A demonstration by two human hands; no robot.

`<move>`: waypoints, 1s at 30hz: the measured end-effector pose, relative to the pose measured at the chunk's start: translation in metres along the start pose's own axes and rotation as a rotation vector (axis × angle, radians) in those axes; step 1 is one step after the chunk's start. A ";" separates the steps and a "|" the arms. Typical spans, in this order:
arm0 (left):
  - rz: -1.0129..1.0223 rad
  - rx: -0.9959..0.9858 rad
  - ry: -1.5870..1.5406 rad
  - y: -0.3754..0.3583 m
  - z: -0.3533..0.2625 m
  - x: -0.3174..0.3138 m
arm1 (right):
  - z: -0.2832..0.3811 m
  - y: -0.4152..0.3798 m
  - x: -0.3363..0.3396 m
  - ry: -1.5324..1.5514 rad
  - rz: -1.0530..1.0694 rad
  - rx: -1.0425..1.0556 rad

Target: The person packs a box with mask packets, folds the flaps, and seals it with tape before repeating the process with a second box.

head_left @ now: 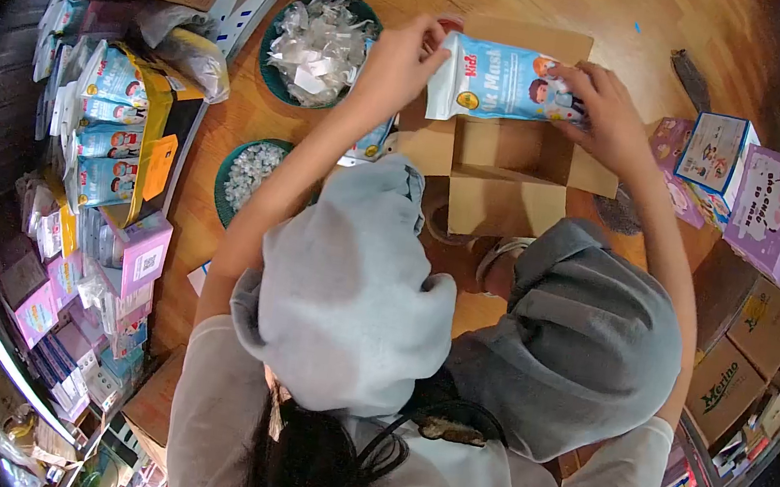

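A light-blue and white packet of kids' masks (505, 82) is held level over an open cardboard box (504, 209). My right hand (604, 114) grips the packet's right end, fingers over its printed face. At the packet's white left end, the fingers of my left hand (412, 50) are pinched together at the upper corner. The box stands on the floor between my feet, its flaps folded outward. The inside that shows is bare brown cardboard; the packet hides its far part.
To the left stand a green basket of clear plastic wrappers (319, 48) and a smaller green basket of small white pieces (251, 173). Shelves of mask packets (112, 127) line the left side. Purple boxes (769, 214) and brown cartons (728, 387) stack up at right.
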State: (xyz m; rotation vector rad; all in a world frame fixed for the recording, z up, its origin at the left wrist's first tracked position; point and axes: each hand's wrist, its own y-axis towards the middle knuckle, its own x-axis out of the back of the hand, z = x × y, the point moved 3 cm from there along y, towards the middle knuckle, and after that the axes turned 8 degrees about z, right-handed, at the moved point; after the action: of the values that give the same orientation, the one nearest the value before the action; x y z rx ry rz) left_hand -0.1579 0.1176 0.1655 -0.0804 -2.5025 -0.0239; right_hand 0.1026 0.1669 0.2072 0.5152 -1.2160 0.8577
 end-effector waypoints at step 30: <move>0.389 -0.112 1.093 -0.009 0.045 -0.176 | 0.014 -0.006 -0.151 -0.166 0.057 -0.264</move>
State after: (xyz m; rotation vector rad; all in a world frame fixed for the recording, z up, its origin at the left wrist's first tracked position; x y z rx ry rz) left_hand -0.0439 0.1005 0.0242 -0.4627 -1.3635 -0.0347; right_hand 0.0840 0.1088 0.0682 0.3432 -1.4776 0.6981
